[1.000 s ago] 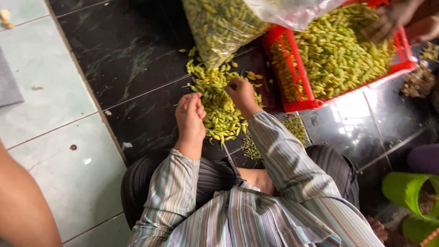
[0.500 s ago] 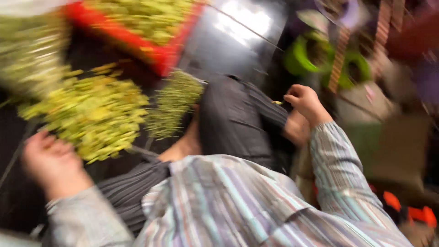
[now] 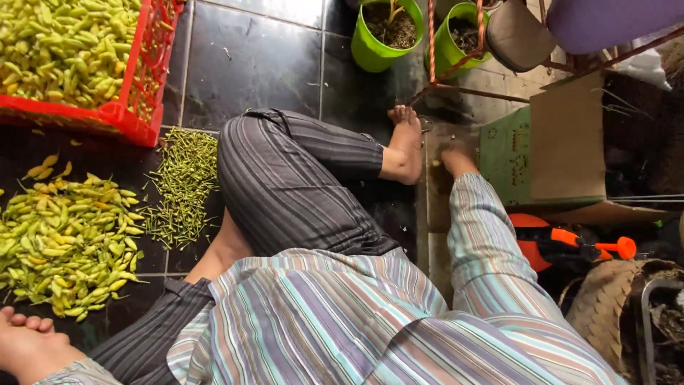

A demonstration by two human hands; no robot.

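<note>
Seated on a dark tiled floor (image 3: 249, 57) beside one loose heap of yellow-green chili peppers (image 3: 68, 242).
Left hand (image 3: 28, 346) rests open below the heap; right hand (image 3: 456, 157), grip unclear, far right; one red plastic crate (image 3: 135, 114) above; two green pots (image 3: 385, 32).

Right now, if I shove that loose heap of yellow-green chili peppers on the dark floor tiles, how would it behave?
The heap of yellow-green chili peppers would probably scatter rather than slide as one, since the pods lie loose and separate. Each looks small and light. The curved pods may roll a little on the glossy dark floor tiles.
</note>
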